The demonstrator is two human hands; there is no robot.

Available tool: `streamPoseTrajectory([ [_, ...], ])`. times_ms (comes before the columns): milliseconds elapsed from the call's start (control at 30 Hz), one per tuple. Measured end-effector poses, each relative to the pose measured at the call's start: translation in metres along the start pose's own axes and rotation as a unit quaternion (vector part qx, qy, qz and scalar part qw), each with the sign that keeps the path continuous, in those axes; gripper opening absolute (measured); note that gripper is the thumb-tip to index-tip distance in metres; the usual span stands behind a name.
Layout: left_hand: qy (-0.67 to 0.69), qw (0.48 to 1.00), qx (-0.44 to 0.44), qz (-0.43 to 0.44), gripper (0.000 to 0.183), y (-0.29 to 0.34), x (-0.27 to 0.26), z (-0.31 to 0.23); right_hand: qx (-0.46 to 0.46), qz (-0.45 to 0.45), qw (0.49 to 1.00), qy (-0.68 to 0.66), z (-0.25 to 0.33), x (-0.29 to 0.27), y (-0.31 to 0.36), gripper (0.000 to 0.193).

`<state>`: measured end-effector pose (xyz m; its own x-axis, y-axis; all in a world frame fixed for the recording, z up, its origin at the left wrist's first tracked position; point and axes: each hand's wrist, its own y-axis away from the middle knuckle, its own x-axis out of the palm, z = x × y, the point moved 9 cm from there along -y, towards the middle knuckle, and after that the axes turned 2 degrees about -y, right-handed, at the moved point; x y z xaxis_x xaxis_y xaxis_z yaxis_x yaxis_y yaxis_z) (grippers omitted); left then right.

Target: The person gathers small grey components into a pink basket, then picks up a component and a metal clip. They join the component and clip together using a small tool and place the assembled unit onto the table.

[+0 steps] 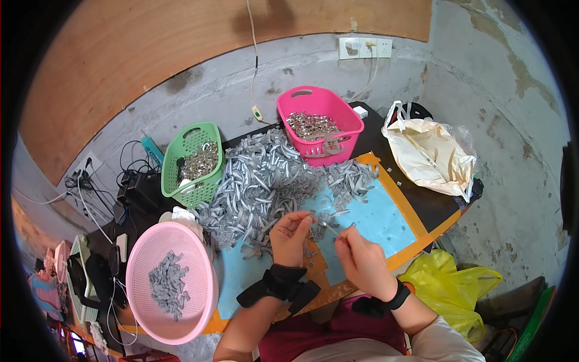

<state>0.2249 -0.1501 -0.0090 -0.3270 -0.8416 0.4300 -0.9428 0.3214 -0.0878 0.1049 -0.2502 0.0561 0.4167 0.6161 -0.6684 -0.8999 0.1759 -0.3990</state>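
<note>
Over the front of the work surface, my left hand (291, 240) is closed in a pinch, its fingertips around something small I cannot make out. My right hand (364, 260), also closed, grips the lower end of a short grey strip (327, 225). That strip slants up toward my left fingertips; a shiny part shows on it, too small to tell clearly. Just beyond both hands spreads a large heap of grey strips (256, 178) with silvery faces. Beneath lies a light blue sheet (386, 211), edged with orange tape (403, 196).
Metal clasps fill a pink basket (332, 154) at the back and a green basket (187, 130) at back left. A pale pink colander (205, 308) holds grey pieces. Right stand a cream plastic bag (416, 163) and, lower, a yellow bag (440, 283). Cables (90, 199) run along the left.
</note>
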Motion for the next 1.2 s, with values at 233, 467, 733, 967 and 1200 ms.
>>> streamPoseTrajectory([
  [233, -0.024, 0.997, 0.005, 0.073, 0.006, 0.011, 0.016, -0.009, 0.048, -0.071, 0.974, -0.208, -0.018, -0.017, -0.007, 0.006],
  [467, -0.04, 0.988, 0.033, 0.148, 0.006, 0.022, 0.036, -0.012, 0.055, -0.111, 0.95, -0.285, -0.022, -0.021, -0.008, 0.015],
  [733, -0.097, 0.976, 0.038, 0.193, 0.009, 0.028, 0.045, -0.018, 0.096, -0.054, 0.941, -0.319, -0.036, -0.008, -0.004, 0.017],
  [967, -0.251, 0.936, 0.105, 0.222, 0.023, 0.033, 0.053, -0.031, 0.09, -0.083, 0.912, -0.391, -0.033, -0.01, -0.005, 0.027],
  [1200, -0.319, 0.907, 0.211, 0.176, 0.027, 0.041, 0.055, -0.045, 0.091, -0.048, 0.922, -0.374, -0.027, -0.008, -0.006, 0.028],
])
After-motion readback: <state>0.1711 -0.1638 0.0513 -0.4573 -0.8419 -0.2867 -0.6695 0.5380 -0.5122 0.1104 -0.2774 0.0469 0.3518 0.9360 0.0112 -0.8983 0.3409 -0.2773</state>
